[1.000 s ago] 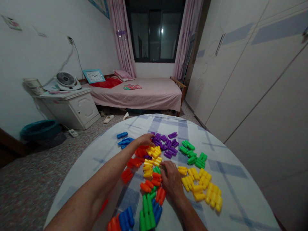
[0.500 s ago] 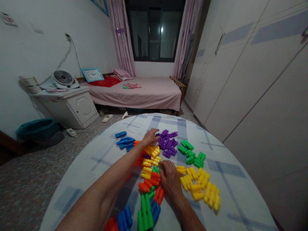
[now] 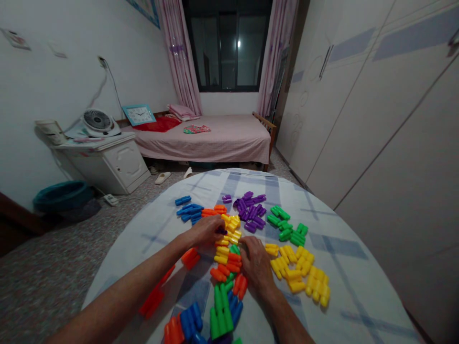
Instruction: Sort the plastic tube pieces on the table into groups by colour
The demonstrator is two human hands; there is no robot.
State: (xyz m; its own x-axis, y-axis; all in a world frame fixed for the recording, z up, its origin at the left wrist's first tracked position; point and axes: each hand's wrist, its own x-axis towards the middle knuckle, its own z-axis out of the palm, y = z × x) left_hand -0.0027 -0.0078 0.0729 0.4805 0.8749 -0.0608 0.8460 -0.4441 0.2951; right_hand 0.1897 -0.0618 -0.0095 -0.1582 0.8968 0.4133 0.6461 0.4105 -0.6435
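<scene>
Bullet-shaped plastic building blocks in several colours lie on a round table. My left hand [image 3: 208,230] is closed, its fingertips on a small purple block [image 3: 223,232] at the left side of a row of yellow blocks [image 3: 234,235]. My right hand [image 3: 255,260] curls its fingers against the right side of the same row, where yellow meets a green block [image 3: 234,249] and orange blocks [image 3: 234,261]; its fingertips are partly hidden. Toward me the row runs on into a large green block [image 3: 221,313] and blue blocks [image 3: 234,308].
Beyond my hands lie a purple pile [image 3: 251,210], a lone purple block [image 3: 226,198], blue blocks [image 3: 190,210] and green blocks [image 3: 287,224]. Loose yellow blocks [image 3: 301,272] are at right. Orange blocks [image 3: 191,258] lie near my left forearm. A bed [image 3: 215,143] stands behind the table.
My left hand has moved back from beside the purple pile, down and left to the yellow row. One purple block now shows apart from the pile. My right hand stays in place.
</scene>
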